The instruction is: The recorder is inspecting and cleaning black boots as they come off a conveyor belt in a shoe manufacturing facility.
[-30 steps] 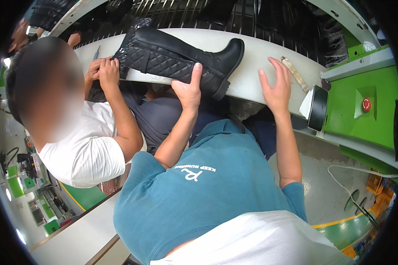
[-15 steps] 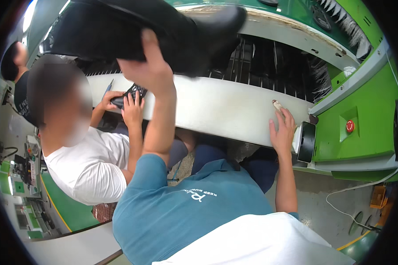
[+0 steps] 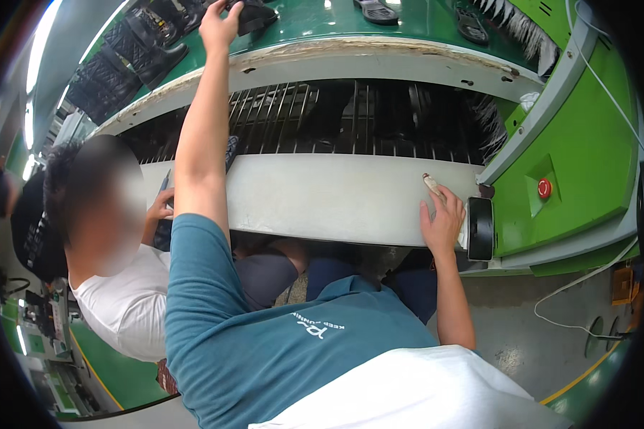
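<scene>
Stretching across the far side, a glossy green deck (image 3: 322, 43) carries footwear, with several black quilted boots (image 3: 107, 79) grouped at its far left. At right stands a large green machine (image 3: 572, 193), with a white cable (image 3: 601, 61) hanging down its face. Nearer than the deck runs a row of metal rods (image 3: 268, 118), and dark shapes between and behind them are too dim to make out fully. Along the near side of the rods lies a long white worktop (image 3: 322, 196). A co-worker in a white T-shirt (image 3: 125, 304) sits at the left, one hand (image 3: 161, 205) at the worktop's left end. The person's left arm reaches over the worktop and rods, so that the left hand (image 3: 220, 27) is at a black boot (image 3: 256, 18) on the far deck, left of centre. Fingers and thumb touch the boot, but the upper edge cuts both off, and whether they grasp it or have let go I cannot tell. The right hand (image 3: 444, 220) is over the worktop's right end, thumb and fingers apart, beside a dark panel (image 3: 481, 229). Its fingers cover the near end of a slim pale tool (image 3: 431, 184); whether they grip it is unclear. A red push button (image 3: 544, 189) sits on the machine.
</scene>
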The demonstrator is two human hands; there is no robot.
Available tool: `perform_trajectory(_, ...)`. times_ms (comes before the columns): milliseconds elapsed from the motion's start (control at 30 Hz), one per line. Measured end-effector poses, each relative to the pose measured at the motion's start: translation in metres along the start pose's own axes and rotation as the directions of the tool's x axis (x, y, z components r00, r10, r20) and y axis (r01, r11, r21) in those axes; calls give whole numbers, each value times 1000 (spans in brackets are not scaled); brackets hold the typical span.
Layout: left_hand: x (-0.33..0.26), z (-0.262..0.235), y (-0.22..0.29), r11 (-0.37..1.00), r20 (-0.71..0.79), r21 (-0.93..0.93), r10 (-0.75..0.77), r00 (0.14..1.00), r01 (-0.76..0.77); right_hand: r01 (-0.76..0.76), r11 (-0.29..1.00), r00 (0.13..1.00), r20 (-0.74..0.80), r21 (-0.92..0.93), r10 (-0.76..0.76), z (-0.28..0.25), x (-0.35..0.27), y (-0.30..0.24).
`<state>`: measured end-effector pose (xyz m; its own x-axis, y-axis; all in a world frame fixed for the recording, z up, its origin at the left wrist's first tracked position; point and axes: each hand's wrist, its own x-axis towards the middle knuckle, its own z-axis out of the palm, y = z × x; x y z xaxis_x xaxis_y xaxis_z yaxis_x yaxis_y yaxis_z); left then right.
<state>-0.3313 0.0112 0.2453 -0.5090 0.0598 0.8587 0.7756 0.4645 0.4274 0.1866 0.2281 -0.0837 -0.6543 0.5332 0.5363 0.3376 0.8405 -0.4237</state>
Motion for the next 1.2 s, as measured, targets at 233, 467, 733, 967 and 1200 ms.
perform_trajectory(233,-109,-13,69,944,-398,-84,262,879,-319,-5,1000,1000,-21,-6,5,2,2,4)
perform_trajectory(467,-293,87,-4,990,627,23,94,773,-140,-83,992,992,-98,-96,74,-1,3,3)
perform_trajectory(733,-330,121,-137,844,685,463,-534,495,270,-37,999,985,-170,-32,31,4,-2,5)
perform_trajectory(967,-297,137,-53,827,633,-73,-393,667,557,-56,998,987,-152,-16,53,5,-3,11)
perform_trajectory(1200,-253,58,87,533,595,-577,-245,766,619,-7,999,981,-191,34,14,6,-1,9)
